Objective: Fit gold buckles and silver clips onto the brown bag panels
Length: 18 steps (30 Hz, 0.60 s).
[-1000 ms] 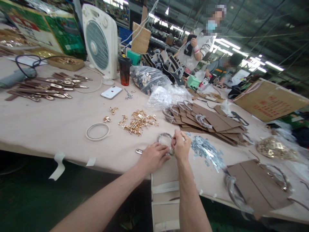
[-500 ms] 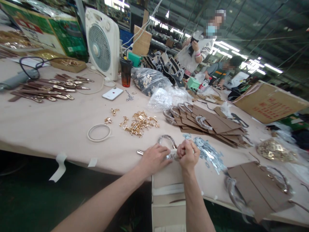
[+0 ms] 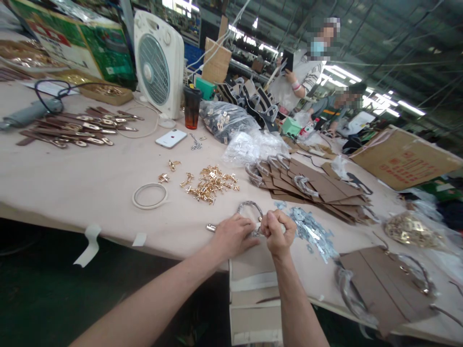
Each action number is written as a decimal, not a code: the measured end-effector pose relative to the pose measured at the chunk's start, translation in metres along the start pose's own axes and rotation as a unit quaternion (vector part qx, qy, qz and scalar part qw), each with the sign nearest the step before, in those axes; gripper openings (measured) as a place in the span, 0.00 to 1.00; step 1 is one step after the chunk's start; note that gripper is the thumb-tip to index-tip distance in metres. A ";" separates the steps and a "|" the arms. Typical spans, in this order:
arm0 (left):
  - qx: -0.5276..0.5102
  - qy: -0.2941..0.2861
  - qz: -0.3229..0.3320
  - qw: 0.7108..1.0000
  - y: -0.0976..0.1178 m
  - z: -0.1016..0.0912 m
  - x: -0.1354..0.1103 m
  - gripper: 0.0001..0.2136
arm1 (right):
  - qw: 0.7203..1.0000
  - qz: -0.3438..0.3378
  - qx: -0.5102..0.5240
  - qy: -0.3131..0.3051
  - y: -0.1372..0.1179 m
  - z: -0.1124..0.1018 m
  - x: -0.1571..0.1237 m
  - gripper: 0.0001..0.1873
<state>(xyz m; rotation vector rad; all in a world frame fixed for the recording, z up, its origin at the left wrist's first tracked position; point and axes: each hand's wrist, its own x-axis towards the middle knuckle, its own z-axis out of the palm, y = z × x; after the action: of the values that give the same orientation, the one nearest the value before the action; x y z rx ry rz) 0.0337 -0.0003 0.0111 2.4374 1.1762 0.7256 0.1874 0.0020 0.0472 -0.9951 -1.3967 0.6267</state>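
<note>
A pale bag panel (image 3: 255, 318) hangs down over the table's front edge, its upper end under my hands. My left hand (image 3: 235, 235) lies across that upper end with fingers stretched out, pressing on it. Just to the right, my right hand (image 3: 278, 232) is closed in a fist. What it grips is mostly hidden; a pale bit shows beside the fist. Behind my hands a plastic-wrapped handle (image 3: 249, 203) arches up. A small metal cylinder-like piece (image 3: 211, 227) sticks out left of my left hand.
Gold fittings (image 3: 210, 185) lie in a pile beyond my hands, with a tape roll (image 3: 149, 196) to their left. Flat grey metal plates (image 3: 313, 231) are heaped at right. Brown handled panels (image 3: 318, 185), a phone (image 3: 171, 139) and a fan (image 3: 159, 65) stand further back. Two people are beyond the table.
My right fist has shifted slightly left, closer to my left hand, covering the white piece seen between them. My left hand stays on the panel. The standing person has raised a dark piece.
</note>
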 end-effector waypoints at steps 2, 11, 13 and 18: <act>0.000 -0.003 0.001 1.000 -0.001 0.000 0.001 0.14 | 1.000 -0.005 0.007 -0.003 -0.005 -0.002 0.004 0.25; -0.023 0.002 -0.008 1.000 -0.001 0.000 0.004 0.12 | 0.998 0.024 -0.040 -0.043 0.003 -0.002 0.002 0.27; -0.019 0.001 -0.006 1.000 -0.001 0.000 0.003 0.12 | 0.999 0.013 -0.023 -0.040 0.000 -0.004 0.001 0.26; -0.028 0.017 0.002 0.999 -0.003 0.004 0.002 0.11 | 0.998 -0.026 -0.002 -0.061 -0.002 -0.005 0.000 0.25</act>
<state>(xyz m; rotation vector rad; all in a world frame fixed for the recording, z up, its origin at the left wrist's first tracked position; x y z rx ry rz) 0.0354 0.0029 0.0071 2.3912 1.1472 0.7927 0.1914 -0.0001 0.0496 -0.9333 -1.5274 0.6553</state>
